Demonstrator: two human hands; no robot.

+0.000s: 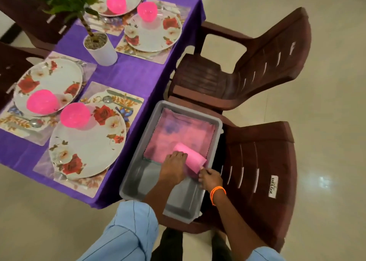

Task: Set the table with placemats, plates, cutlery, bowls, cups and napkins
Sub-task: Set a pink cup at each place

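A grey tub (138, 157) stands on a brown chair seat and holds flat pink napkins (184, 134). On top of them lies a bright pink cylinder (191, 157); I cannot tell whether it is a cup or a rolled napkin. My left hand (173, 168) grips its left side with curled fingers. My right hand (210, 178) pinches its near end. The purple table (126, 72) carries several placemats, each with a floral plate (87, 142), a pink bowl (75, 115) and cutlery (111, 100).
A potted plant in a white pot (101, 49) stands mid-table. Two brown plastic chairs (263, 62) sit along the table's right side, the nearer chair (263, 161) bearing the tub. More dark chairs are at the far left. Tiled floor lies to the right.
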